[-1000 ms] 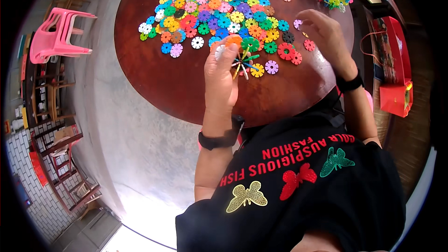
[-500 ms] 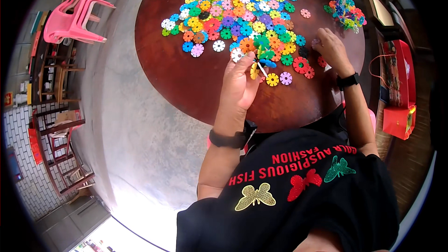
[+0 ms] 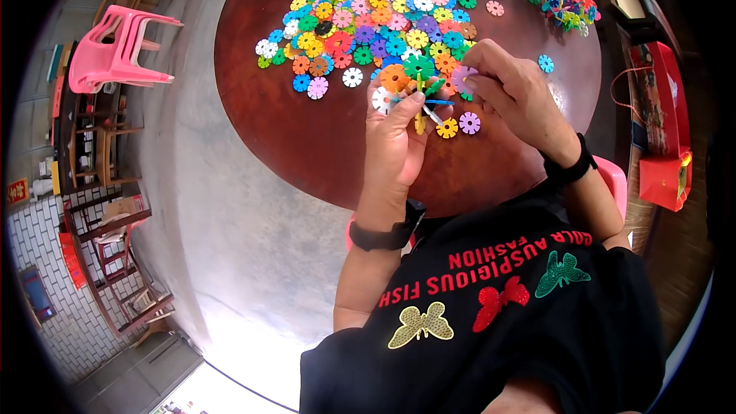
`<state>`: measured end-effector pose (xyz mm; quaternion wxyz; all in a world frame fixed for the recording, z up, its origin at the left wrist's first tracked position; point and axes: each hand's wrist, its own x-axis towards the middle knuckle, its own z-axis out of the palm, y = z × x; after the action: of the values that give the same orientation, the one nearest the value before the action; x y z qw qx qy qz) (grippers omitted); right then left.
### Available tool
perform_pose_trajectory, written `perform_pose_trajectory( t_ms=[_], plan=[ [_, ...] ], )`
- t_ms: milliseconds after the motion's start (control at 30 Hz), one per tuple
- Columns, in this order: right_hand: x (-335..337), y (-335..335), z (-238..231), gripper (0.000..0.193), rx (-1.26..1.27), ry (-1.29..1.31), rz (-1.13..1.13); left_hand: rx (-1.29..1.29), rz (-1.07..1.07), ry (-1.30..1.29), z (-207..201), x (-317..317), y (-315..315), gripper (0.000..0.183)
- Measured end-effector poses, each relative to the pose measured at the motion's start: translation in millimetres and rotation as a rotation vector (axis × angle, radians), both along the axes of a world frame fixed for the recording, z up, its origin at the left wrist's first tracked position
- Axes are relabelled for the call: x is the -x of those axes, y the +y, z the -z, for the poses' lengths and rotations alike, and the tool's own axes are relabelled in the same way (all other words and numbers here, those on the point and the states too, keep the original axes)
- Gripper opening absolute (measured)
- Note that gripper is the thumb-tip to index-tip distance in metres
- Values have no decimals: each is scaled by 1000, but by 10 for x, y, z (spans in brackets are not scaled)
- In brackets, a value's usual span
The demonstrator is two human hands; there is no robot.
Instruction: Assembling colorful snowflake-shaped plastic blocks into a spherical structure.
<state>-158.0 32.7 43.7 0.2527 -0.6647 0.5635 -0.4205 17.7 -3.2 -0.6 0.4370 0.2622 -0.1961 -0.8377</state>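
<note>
My left hand (image 3: pixel 392 146) pinches a small cluster of interlocked plastic flower discs (image 3: pixel 418 67) over the near part of the table. Orange, white, green, blue and yellow discs stick out of it at different angles. Between the thumb and fingers of my right hand (image 3: pixel 529 100) is a light purple flower disc (image 3: pixel 462 78), just right of the cluster. Whether the two touch cannot be made out. A loose yellow disc (image 3: pixel 447 128) and a lilac disc (image 3: pixel 469 123) lie just below the cluster.
Many loose coloured discs (image 3: pixel 360 19) spread over the round brown table (image 3: pixel 307 134). Assembled disc pieces (image 3: pixel 563 0) are heaped at its far right. One blue disc (image 3: pixel 545 64) lies beyond my right hand. Stacked pink plastic chairs (image 3: pixel 107 57) stand left; a red bag (image 3: pixel 671 107) stands right.
My right hand has come left from the table's right side, bringing the light purple disc up beside the cluster. My left hand still holds the cluster in nearly the same place.
</note>
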Motion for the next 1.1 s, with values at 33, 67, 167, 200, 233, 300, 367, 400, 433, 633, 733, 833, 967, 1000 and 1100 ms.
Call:
perform_pose_trajectory(
  t_ms=[33,67,167,200,233,300,367,400,433,633,733,833,967,1000,1100],
  plan=[
    [9,-5,3,9,9,10,-8,47,14,-9,2,6,4,32],
    [11,-6,3,8,19,21,-17,45,17,-12,9,12,8,32],
    [-20,1,-25,8,27,1,-25,47,46,-15,18,20,16,32],
    [-18,-1,-38,8,25,0,-26,65,49,-12,4,24,15,31],
    [-16,-4,-47,7,36,29,-26,83,55,-9,-6,25,14,31],
    [-12,-5,-42,7,46,57,-24,100,67,-10,-30,28,23,34],
    [-9,-6,-34,7,53,85,-22,119,75,-10,-22,18,19,37],
    [-2,-2,-34,7,53,85,-22,137,86,-31,3,10,10,39],
    [7,2,-35,8,62,164,-24,155,96,-51,21,1,6,40],
    [-15,11,-73,11,-27,200,-69,186,-4,-154,85,41,47,35],
    [-4,19,-27,12,15,186,-56,208,-18,-181,82,70,54,35],
    [27,44,-9,11,50,225,-24,167,24,-168,23,71,60,40],
    [1,68,-12,11,28,199,10,225,-9,-172,49,97,103,38],
    [-10,76,-7,11,27,198,10,266,-26,-222,56,97,118,38],
    [-31,73,20,12,48,223,21,331,-47,-289,43,116,137,37]
  ],
)
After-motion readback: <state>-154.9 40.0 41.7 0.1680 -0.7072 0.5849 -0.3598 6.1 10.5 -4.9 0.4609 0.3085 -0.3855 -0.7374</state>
